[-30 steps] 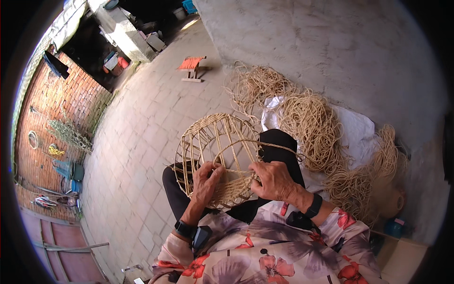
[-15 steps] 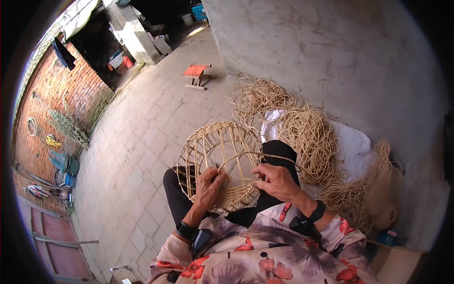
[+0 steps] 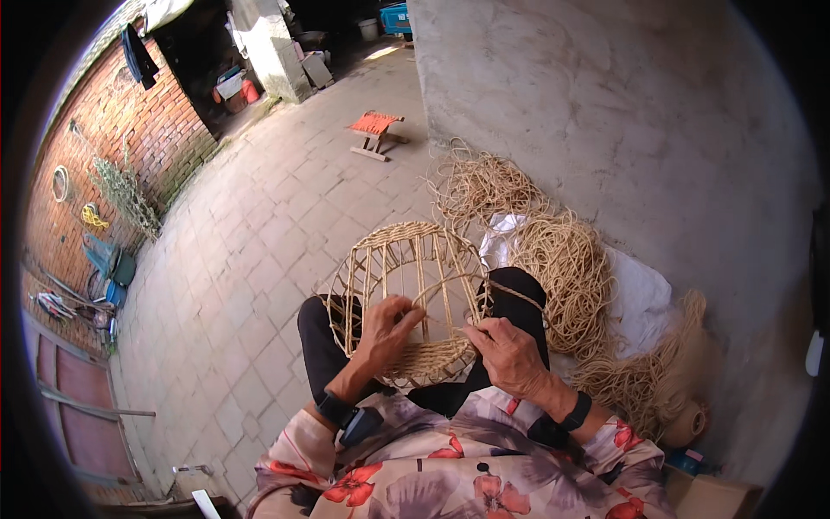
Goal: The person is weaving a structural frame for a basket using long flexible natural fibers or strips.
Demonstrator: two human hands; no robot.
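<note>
A round basket [image 3: 411, 231] of twisted straw cord rests on its side across my lap, between my knees. Its far rim and near side are closely woven, with open cord struts between them. My left hand [image 3: 387, 336] is over the basket's near left part, thumb and fingers pinched on a straw cord [image 3: 445, 278] that loops across the struts toward the right. At the right end of the woven near section [image 3: 424, 359], my right hand [image 3: 512, 353] is pinched on cord at the basket's edge. Its fingertips partly hide that spot.
Heaps of loose straw cord [image 3: 566, 272] lie on a white sack [image 3: 635, 290] at the right, along a grey wall [image 3: 605, 104]. A small orange-topped stool [image 3: 376, 123] stands ahead on the paving [image 3: 259, 233]. A brick wall [image 3: 95, 164] with hanging things runs along the left.
My left hand has lifted slightly off the woven section and turned, drawing at the cord. My right hand has shifted a little right and down. The whole view has swung slightly.
</note>
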